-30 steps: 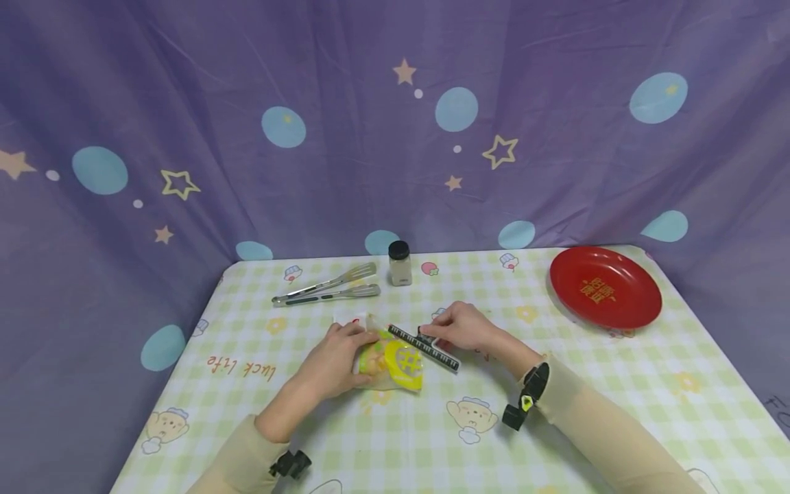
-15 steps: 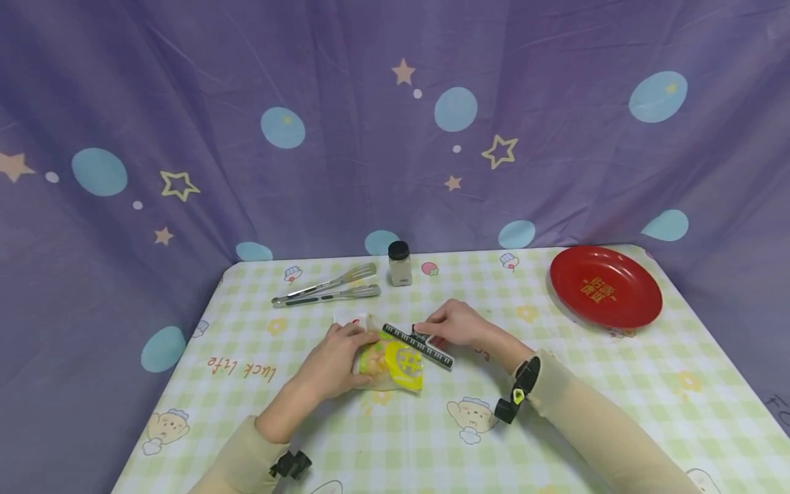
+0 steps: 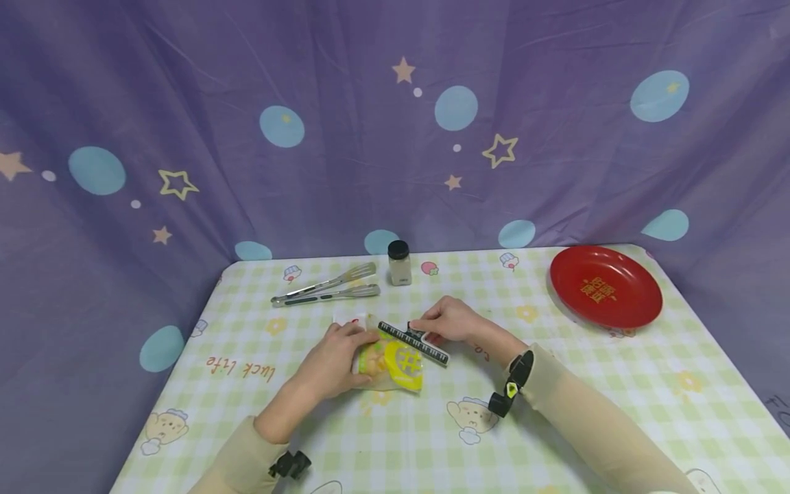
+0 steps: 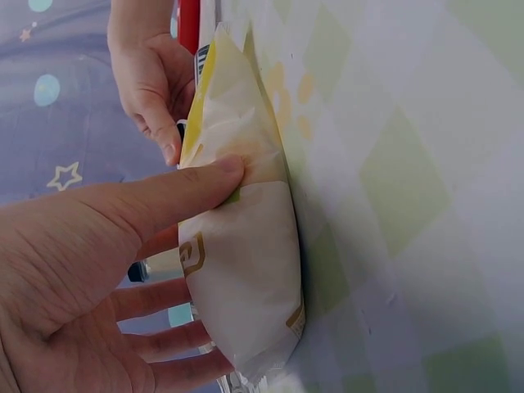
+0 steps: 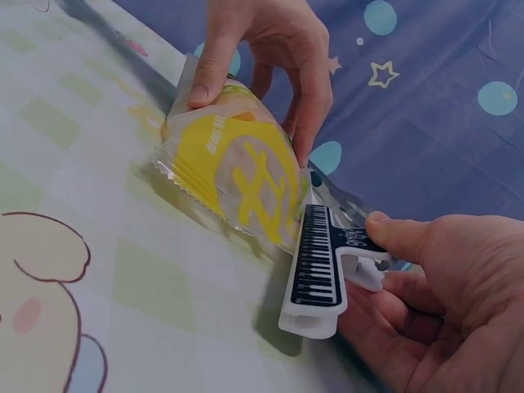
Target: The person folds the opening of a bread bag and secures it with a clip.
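In the head view, my left hand (image 3: 330, 360) holds a yellow and clear plastic snack packet (image 3: 405, 370) near the table's middle. The left wrist view shows the thumb on one face of the packet (image 4: 246, 270) and the fingers spread behind it. My right hand (image 3: 450, 319) pinches the handle of a bag clip (image 3: 412, 340) with a piano-key pattern. In the right wrist view, the thumb presses the black top lever of the clip (image 5: 315, 262), with fingers underneath. The clip's long bar lies right at the packet's edge (image 5: 233, 164) and overlaps it in the head view.
Metal tongs (image 3: 364, 291) lie spread at the back left. Beside them stands a small jar (image 3: 400, 267) with a black lid. A red plate (image 3: 574, 271) with gold lettering sits at the back right. A checked cloth (image 3: 395, 453) covers the table; a purple curtain (image 3: 370, 171) hangs behind.
My right hand has moved left and slightly away from me with the bag clip, bringing its bar over the packet's edge. My left hand and the packet have stayed in place.
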The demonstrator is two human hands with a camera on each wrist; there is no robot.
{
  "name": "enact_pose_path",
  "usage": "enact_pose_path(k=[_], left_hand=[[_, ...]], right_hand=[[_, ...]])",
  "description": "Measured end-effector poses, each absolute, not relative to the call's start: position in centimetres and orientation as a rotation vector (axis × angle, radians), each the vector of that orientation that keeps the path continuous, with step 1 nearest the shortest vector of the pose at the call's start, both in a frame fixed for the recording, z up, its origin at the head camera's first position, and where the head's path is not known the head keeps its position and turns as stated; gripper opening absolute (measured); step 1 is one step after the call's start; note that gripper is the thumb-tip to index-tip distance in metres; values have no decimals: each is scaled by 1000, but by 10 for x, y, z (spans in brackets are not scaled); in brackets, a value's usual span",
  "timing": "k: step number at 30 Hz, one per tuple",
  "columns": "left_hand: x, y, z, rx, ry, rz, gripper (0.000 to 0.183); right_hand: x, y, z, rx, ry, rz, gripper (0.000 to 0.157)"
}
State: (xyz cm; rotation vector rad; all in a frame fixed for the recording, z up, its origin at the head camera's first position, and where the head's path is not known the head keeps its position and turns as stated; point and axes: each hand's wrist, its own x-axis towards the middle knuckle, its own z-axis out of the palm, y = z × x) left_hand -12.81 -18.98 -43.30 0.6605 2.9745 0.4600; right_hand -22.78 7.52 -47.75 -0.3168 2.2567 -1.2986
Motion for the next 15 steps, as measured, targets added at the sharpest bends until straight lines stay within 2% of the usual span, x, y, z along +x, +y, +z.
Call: enact_pose_path(k=[15], left_hand=[[-129, -189, -433, 647, 2980, 448, 68]], right_hand=[[-234, 70, -474, -296, 2228, -1310, 25]])
